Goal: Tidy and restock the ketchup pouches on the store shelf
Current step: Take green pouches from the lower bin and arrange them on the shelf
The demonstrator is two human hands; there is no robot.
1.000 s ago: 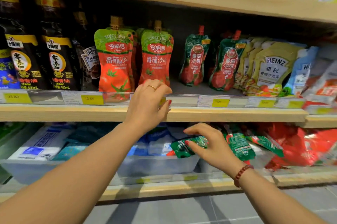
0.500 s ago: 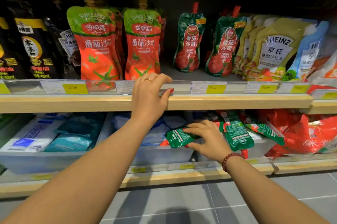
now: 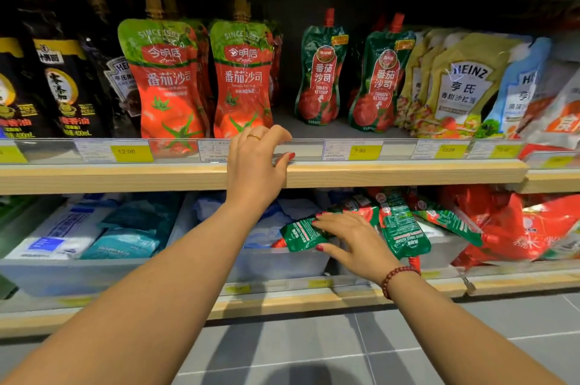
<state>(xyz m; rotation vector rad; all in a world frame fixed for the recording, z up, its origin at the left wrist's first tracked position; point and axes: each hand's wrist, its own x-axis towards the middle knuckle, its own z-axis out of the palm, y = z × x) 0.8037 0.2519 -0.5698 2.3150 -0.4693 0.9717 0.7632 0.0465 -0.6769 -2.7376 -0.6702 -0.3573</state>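
At the centre of the frame the left hand [image 3: 255, 162] is draped over the front edge of the pale wooden upper shelf [image 3: 408, 176], fingers curled over the clear plastic price rail [image 3: 175, 151] and thumb pressed against its face; it grips only the rail, and a gold ring shows on one finger. Lower and to the right, the right hand [image 3: 351, 242] lies palm down, fingers spread and nearly flat, on a small green ketchup pouch with a red cap [image 3: 298, 235]. That pouch lies on its side on the rim of a translucent grey plastic bin [image 3: 276, 264] on the lower shelf, its long axis running roughly left to right, the capped end pointing toward the lower left. The thumb tucks under its near edge and the fingers press on top, so the hold is loose rather than a closed fist. A dark red bead bracelet [image 3: 398, 279] circles that wrist. Just right of the hand, a second green pouch [image 3: 403, 232] hangs over the bin's edge with its long axis close to vertical and the cap end down, and a third [image 3: 448, 224] slants toward the lower right. On the upper shelf, two slim green-and-red ketchup pouches [image 3: 321, 77] stand upright, spouts up, with bare shelf in front of them. Left of these stand two large red tomato-sauce pouches with green tops [image 3: 171, 83], also upright.
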